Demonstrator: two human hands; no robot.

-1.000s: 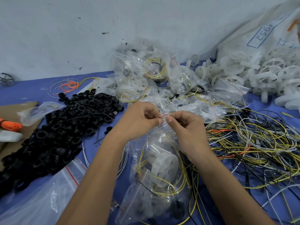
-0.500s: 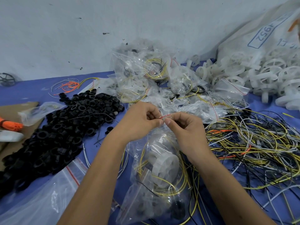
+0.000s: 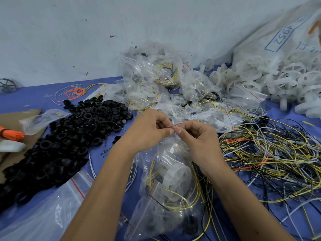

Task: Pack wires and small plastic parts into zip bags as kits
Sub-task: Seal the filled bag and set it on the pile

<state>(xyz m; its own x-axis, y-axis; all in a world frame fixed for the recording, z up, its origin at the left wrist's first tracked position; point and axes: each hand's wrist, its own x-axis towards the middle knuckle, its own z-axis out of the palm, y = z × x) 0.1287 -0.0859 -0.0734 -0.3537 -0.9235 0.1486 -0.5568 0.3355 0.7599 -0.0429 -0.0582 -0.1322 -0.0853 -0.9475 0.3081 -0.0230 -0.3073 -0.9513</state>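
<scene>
A clear zip bag (image 3: 172, 185) lies in front of me on the blue table (image 3: 34, 100), holding a white plastic wheel, yellow wires and a black part. My left hand (image 3: 149, 131) and my right hand (image 3: 196, 136) meet at the bag's top, and both pinch its red zip strip (image 3: 177, 125) between thumb and fingers. A heap of black plastic rings (image 3: 69, 133) lies to the left. Loose yellow, grey and black wires (image 3: 271, 153) sprawl to the right.
Filled zip bags (image 3: 161, 84) are piled at the back centre. White plastic wheels (image 3: 278, 84) spill from a white sack (image 3: 286, 35) at the back right. Empty zip bags (image 3: 43, 214) lie at the front left, beside cardboard (image 3: 15, 117) with orange wires (image 3: 10, 134).
The two hands have stayed at the bag's top, their fingertips drawing slightly closer along the red zip strip. Nothing else has moved.
</scene>
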